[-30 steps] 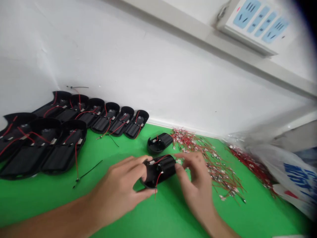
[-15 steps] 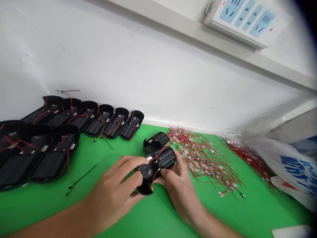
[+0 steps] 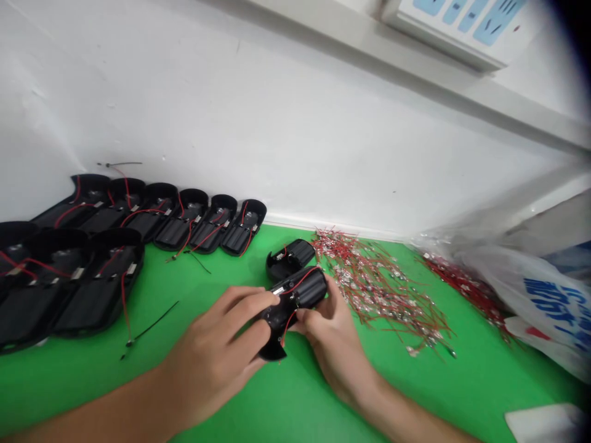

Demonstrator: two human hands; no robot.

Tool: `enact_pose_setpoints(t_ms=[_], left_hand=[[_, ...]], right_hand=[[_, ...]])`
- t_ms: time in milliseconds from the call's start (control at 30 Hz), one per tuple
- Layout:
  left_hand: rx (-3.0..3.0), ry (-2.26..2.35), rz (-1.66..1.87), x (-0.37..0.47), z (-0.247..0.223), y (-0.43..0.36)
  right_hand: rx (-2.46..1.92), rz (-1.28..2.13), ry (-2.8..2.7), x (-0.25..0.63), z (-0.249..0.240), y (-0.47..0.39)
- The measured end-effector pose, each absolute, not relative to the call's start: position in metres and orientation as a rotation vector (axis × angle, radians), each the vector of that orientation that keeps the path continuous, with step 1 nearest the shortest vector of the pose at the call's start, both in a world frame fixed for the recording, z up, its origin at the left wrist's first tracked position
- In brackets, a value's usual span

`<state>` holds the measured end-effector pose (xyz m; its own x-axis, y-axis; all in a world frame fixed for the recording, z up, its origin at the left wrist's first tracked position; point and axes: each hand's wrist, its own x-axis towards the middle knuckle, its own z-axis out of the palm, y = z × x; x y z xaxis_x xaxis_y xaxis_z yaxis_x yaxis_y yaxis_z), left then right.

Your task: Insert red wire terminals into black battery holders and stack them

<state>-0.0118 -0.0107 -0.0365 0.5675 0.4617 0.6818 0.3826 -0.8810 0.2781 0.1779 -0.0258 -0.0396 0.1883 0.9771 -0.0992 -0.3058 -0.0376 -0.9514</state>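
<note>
Between my two hands, a black plastic battery housing [image 3: 310, 294] with red wires is held tilted above the green surface. My left hand [image 3: 226, 344] grips its rounded, hollow end, with fingertips near a small pale metal contact. My right hand [image 3: 330, 335] holds the ribbed end from the right, its thumb pressed by the red wire at the middle. Just behind it lies another black housing [image 3: 290, 258], with a short red wire inside. Parts of the held housing's underside are hidden by my fingers.
Black housings with red wires line the wall, the end one [image 3: 244, 227] nearest me; larger ones [image 3: 99, 289] lie at left. A pile of red wires with metal tabs [image 3: 378, 283] spreads at right, beside a plastic bag [image 3: 549, 307]. A power strip [image 3: 452, 31] hangs above.
The view has shifted slightly, moving the background a little up. Both hands keep their hold on the housing; my right thumb has moved slightly along the wire area.
</note>
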Motion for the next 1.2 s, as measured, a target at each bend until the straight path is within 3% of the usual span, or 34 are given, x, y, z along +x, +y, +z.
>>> enact_pose_setpoints(t_ms=[1200], left_hand=[[2.760,0.730,1.241,-0.0086,-0.0300,-0.0093]], right_hand=[[-1.161,1.217,-0.822,0.1782,-0.0342,-0.0213]])
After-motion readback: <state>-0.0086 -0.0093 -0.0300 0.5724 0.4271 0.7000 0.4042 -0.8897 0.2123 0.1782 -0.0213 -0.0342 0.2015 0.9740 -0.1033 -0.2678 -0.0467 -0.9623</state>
